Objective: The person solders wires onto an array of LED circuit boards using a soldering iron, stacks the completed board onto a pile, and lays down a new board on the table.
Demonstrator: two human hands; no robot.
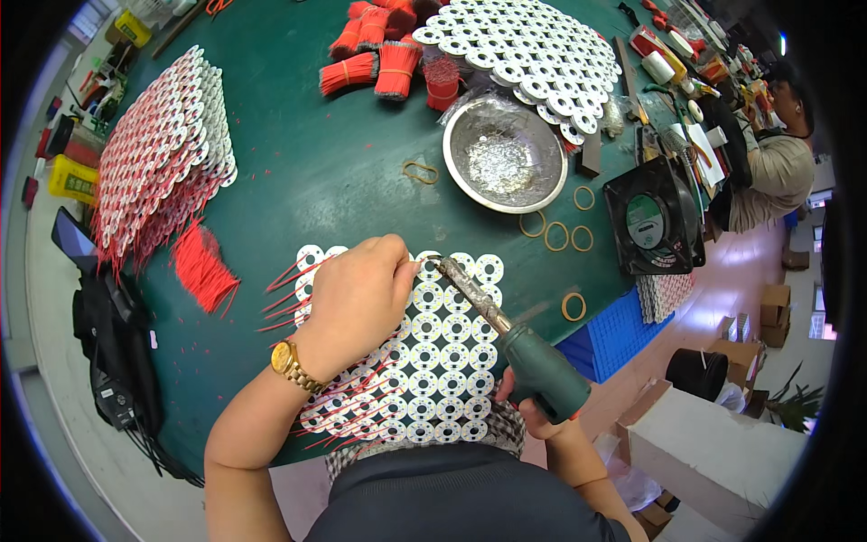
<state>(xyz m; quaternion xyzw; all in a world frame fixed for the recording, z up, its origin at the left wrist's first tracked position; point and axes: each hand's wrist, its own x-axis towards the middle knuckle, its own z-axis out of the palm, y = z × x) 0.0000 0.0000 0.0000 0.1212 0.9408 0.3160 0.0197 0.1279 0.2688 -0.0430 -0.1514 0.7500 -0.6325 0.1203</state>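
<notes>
In front of me lies a panel of round white LED circuit boards [453, 356] joined in rows, with red wires [361, 395] on its left columns. My right hand [535, 421] grips the green handle of a soldering gun [545, 372]. The gun's metal barrel points up and left, its tip at a board in the top row. Close to that tip, my left hand [357, 294] is closed in a pinch above the panel. What its fingertips hold is hidden. A gold watch [291, 363] is on my left wrist.
Stacked wired boards [163, 158] and a red wire bundle [204, 267] lie left. A metal bowl [459, 172], more white boards [519, 50] and red wire bundles [397, 65] are at the back. Rubber bands [556, 226], a black fan [652, 217] and a blue crate [614, 339] are right.
</notes>
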